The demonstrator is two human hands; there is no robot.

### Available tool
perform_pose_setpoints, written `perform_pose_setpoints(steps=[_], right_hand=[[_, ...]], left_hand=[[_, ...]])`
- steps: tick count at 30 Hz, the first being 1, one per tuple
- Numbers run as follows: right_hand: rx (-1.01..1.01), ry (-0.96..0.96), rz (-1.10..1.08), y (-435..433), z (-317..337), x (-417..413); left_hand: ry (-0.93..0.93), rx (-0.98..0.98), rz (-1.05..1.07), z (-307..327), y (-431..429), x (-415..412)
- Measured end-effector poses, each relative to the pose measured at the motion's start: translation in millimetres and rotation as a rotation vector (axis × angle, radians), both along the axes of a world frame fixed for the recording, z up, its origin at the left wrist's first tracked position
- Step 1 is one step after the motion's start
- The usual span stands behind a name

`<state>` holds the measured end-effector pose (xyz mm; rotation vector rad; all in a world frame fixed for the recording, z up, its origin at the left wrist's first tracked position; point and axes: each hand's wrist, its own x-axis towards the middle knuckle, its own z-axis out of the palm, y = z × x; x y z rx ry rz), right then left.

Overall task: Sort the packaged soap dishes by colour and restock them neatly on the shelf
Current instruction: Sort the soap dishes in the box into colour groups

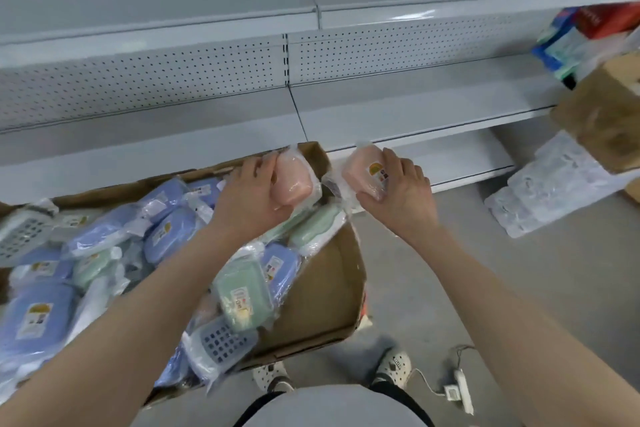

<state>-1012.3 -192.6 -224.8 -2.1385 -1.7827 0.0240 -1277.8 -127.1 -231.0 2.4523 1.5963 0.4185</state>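
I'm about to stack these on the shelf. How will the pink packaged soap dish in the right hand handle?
Probably light: the right hand holds the pink soap dish between fingers and thumb. Its glossy wrap looks slippery and loose at the edges, so stacked packs may slide. The dish inside keeps its rounded shape, so likely rigid.

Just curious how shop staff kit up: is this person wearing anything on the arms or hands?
Nothing shows. The left hand and the right hand are bare: no gloves, rings or watch visible. The left forearm and the right forearm are uncovered down to the picture's edge, so no sleeve comes into view.
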Motion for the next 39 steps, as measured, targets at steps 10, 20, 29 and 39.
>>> perform_pose_setpoints(steps=[10,20,29,39], right_hand=[[0.067,-0.001,-0.216,-81.5,21.9,235.3],[0.055,-0.041,-0.445,-163.8,34.8,434.0],[0.061,-0.024,-0.569,-145.0,24.2,571.3],[0.077,0.003,-0.657,-50.8,44.7,762.9]], left_hand=[[0.092,0.045,-0.23,25.7,-26.1,257.8],[0.025,0.062,-0.462,33.6,-49.8,491.5],[-0.042,0.12,-0.563,28.8,-8.1,660.3],[-0.027,0.092,-0.613,43.7,95.3,866.7]])
